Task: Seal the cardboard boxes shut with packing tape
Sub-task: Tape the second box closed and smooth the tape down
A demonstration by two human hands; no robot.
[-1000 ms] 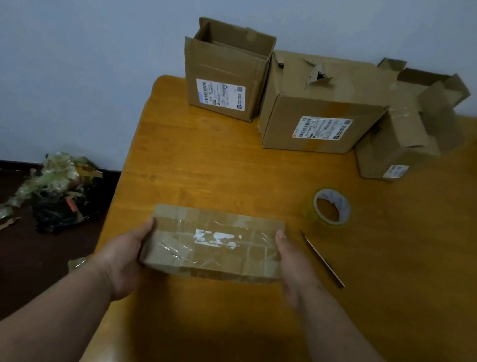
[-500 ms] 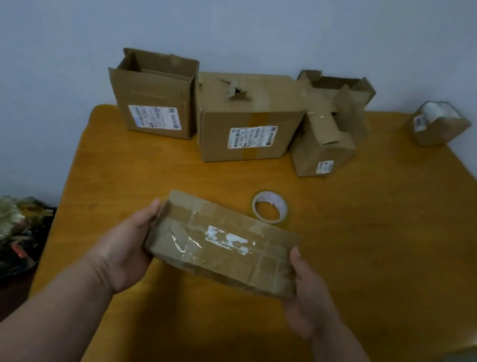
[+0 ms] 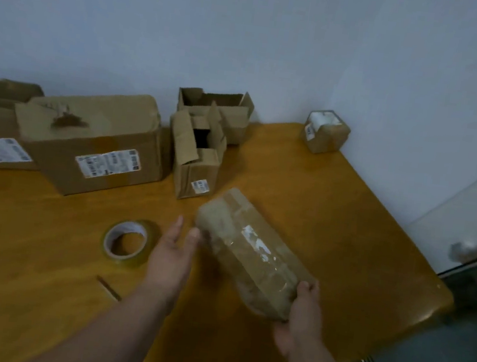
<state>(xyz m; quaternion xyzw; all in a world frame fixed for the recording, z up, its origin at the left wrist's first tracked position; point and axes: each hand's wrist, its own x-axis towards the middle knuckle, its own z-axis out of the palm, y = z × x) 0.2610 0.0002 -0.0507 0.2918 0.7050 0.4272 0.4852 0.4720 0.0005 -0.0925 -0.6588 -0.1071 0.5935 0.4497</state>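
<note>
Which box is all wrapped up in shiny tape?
The taped box in the person's hands; the other boxes stand on the table, some with flaps open.

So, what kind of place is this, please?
Probably a plain room at home or a small office used for packing parcels, not a warehouse: one wooden table against a bare wall, used cardboard boxes with shipping labels, and a tape roll.
</note>
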